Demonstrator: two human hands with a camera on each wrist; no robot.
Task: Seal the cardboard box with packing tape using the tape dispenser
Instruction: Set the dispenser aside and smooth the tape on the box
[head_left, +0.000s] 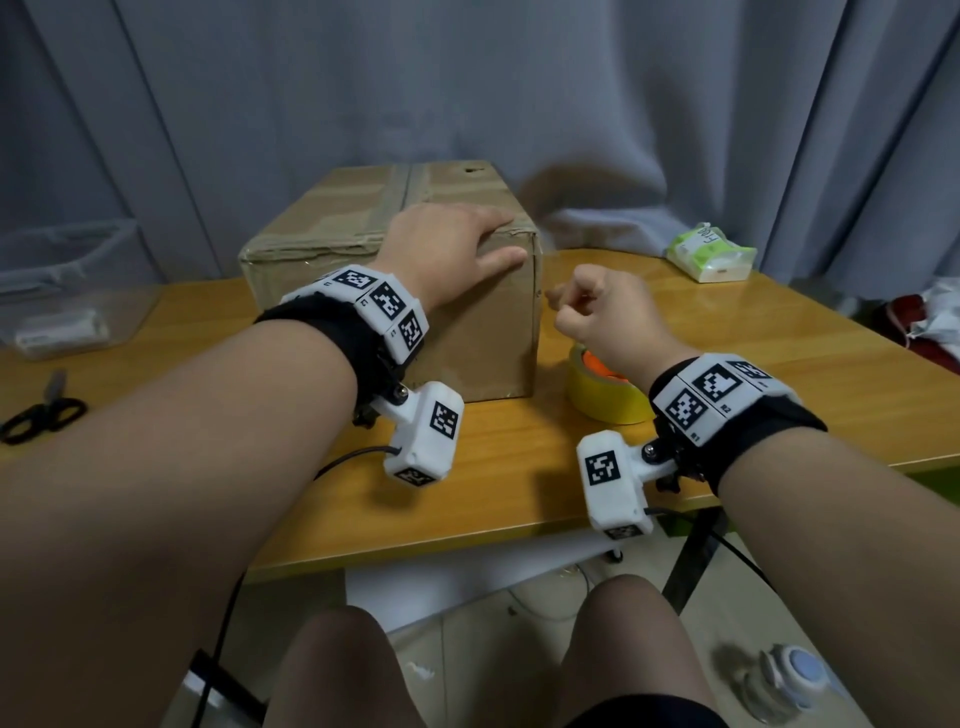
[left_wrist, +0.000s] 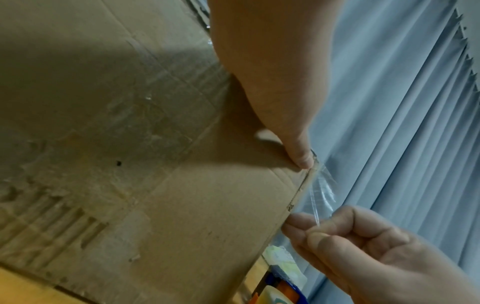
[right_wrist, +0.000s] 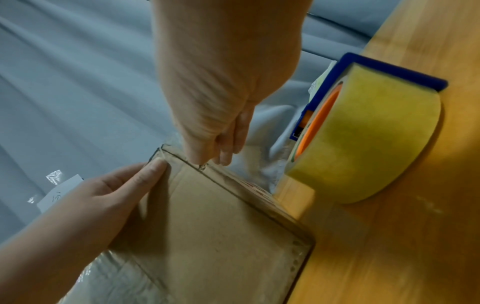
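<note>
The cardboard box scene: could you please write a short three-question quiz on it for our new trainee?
1. True or false: the left hand rests on top of the cardboard box.
2. What does the right hand pinch? A) scissors B) a strip of clear tape C) the tissue pack
3. Fill in: the tape dispenser with its yellow roll stands on the ____ beside the box.

Key: 1 true; 2 B; 3 table.
</note>
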